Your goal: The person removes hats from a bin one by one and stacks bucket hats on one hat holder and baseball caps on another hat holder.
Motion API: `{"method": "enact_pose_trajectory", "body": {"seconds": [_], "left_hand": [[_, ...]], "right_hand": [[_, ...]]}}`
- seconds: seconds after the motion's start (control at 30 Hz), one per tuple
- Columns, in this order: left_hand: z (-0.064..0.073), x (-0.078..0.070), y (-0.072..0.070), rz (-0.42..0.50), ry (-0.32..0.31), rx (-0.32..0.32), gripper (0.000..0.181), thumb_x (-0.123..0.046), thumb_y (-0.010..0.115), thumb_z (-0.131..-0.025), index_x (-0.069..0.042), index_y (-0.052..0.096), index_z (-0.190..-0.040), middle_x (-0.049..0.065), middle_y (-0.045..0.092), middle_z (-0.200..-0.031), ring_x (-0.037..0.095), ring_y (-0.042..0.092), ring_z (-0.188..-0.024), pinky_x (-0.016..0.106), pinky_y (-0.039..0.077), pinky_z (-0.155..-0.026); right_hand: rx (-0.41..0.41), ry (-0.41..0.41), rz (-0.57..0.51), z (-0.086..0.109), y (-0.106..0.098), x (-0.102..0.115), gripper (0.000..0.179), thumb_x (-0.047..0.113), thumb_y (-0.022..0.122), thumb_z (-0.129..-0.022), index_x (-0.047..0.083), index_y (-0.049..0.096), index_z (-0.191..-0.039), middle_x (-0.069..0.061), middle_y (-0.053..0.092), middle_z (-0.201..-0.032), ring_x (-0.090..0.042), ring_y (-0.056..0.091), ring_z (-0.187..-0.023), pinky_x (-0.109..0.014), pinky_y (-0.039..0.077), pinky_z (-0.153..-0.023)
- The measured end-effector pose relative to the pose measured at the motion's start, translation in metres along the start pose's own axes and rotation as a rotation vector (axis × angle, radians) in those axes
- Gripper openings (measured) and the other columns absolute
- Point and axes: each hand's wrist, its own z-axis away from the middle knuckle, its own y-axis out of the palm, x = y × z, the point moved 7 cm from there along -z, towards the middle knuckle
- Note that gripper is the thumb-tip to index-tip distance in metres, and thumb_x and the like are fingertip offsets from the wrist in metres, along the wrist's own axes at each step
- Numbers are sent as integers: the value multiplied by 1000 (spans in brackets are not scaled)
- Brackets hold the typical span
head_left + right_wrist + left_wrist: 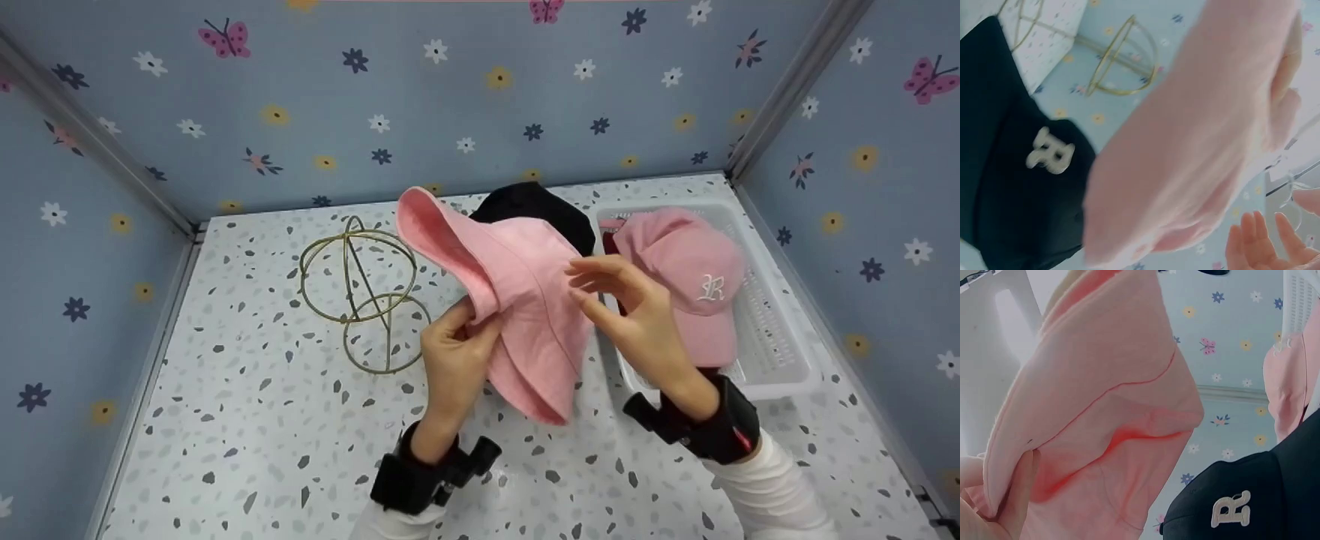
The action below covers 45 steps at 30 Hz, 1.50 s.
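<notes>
I see the left hand (456, 356) pinching the pink bucket hat (534, 281) by its brim, the right hand (637, 322) loose-fingered just beside it.

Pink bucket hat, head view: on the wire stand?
No, the left hand holds the pink bucket hat by its brim, and the wire stand is bare.

Saw an ornate white R (711, 287) on the pink cap (686, 251), a pale R (1230, 508) on the black cap (1297, 484).

Pink fabric bucket hat (534, 289) held up tilted on its side by the brim, crown rightward, brim flared and bent.
</notes>
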Motion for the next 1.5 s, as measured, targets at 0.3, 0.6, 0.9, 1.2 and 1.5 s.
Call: {"method": "enact_pose_trajectory", "body": {"seconds": [0.3,0.6,0.9,1.2,1.5], "left_hand": [[-5,4,-11,138,-27,-65,16,6,68,-70,14,63,-83,11,63,-66,5,49,-50,15,41,-46],[-6,28,-3,495,-201,-41,17,0,72,-70,-14,70,-78,0,64,-72,9,57,-64,18,47,-57],[-4,30,0,470,-196,58,9,-16,73,-71,-19,71,-79,-1,64,-75,8,57,-65,20,48,-57],[-6,36,-3,356,-240,149,17,6,67,-72,4,67,-88,2,65,-77,12,58,-67,23,50,-60],[-5,45,-12,414,-304,171,22,10,63,-71,-6,67,-85,4,63,-76,14,58,-69,24,50,-63]], "right_hand": [[138,-8,-12,6,32,6,35,-9,60,-77,-7,54,-111,-16,58,-107,-22,58,-94,-32,50,-77],[138,55,-131,9,44,-4,40,-7,61,-77,-7,50,-116,-18,54,-110,-23,56,-96,-35,49,-80],[127,178,-249,9,49,-12,42,-2,62,-79,-7,49,-118,-15,53,-111,-25,55,-98,-35,49,-80],[120,353,-333,10,52,-28,29,0,50,-85,-12,49,-112,-13,58,-101,-18,59,-87,-33,51,-73],[144,556,-517,11,61,-52,19,-1,44,-87,-4,53,-104,-7,58,-90,-14,59,-78,-27,52,-66]]}}
